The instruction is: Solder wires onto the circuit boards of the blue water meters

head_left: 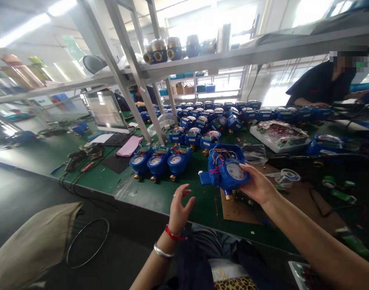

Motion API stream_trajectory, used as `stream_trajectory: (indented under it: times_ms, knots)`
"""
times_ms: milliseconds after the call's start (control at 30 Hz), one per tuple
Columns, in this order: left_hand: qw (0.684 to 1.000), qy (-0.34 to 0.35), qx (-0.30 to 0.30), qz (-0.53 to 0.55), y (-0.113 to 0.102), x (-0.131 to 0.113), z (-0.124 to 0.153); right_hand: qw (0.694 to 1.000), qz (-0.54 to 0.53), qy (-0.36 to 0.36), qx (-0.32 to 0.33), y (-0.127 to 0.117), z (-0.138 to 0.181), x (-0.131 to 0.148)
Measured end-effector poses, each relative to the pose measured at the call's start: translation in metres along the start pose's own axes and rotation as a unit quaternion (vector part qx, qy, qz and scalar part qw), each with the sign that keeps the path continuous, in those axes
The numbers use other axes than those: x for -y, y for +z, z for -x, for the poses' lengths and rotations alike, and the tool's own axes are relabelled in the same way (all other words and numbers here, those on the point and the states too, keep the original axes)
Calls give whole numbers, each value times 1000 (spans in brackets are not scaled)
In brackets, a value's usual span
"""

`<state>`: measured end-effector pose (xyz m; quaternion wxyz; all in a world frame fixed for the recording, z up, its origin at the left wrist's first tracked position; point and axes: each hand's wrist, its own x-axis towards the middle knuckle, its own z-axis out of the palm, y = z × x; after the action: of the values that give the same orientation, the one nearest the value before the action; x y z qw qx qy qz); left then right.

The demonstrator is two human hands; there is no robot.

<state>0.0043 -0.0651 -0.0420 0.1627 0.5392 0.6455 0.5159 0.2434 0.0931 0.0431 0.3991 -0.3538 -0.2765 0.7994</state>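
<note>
My right hand [256, 183] grips a blue water meter [225, 171] by the right side of its round dial. The meter is tilted, with red and purple wires loose at its opened upper housing and a brass fitting below. My left hand [180, 205] is empty, fingers apart and curved, just over the bench's front edge. A red cord and a silver bangle circle that wrist. Left of the held meter, three similar blue meters [154, 161] stand in a row, their dials facing me and circuit boards showing at the top.
Many more blue meters [208, 114] fill the bench behind. A plastic-wrapped tray of wired boards [279, 135] and a solder spool [288, 177] lie right, near brown cardboard [241, 209]. A monitor [106, 110] and pink cloth [130, 146] are left. A co-worker [320, 84] sits opposite.
</note>
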Motion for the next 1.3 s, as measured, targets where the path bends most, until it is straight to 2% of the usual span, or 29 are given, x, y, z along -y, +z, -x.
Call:
stream_trajectory:
  times_ms: [133, 233, 433, 600, 767, 867, 967, 1133, 1300]
  knots:
    - [980, -54, 73, 179, 11, -21, 7, 998, 51, 24, 19, 14, 15, -39]
    - [955, -94, 77, 272, 16, -21, 12, 997, 64, 43, 21, 17, 17, -56]
    - [967, -121, -6, 222, 12, -16, 11, 997, 30, 72, 6, 22, 16, -68]
    - [969, -116, -41, 215, 1, -14, 9, 996, 33, 82, 3, 21, 15, -72]
    - [960, -159, -59, 221, -19, -21, 7, 994, 56, 95, -12, 12, 7, -80]
    - [934, -196, -100, 281, -28, -21, -2, 992, 70, 107, -10, 7, 3, -89]
    - [899, -235, -106, 355, -33, -19, -17, 990, 77, 119, -13, 4, 3, -98]
    - [824, -337, -26, 454, -40, -18, -39, 986, 95, 139, -7, 7, 3, -101]
    - [786, -384, 25, 483, -41, -23, -47, 982, 152, 115, 7, 11, 2, -94]
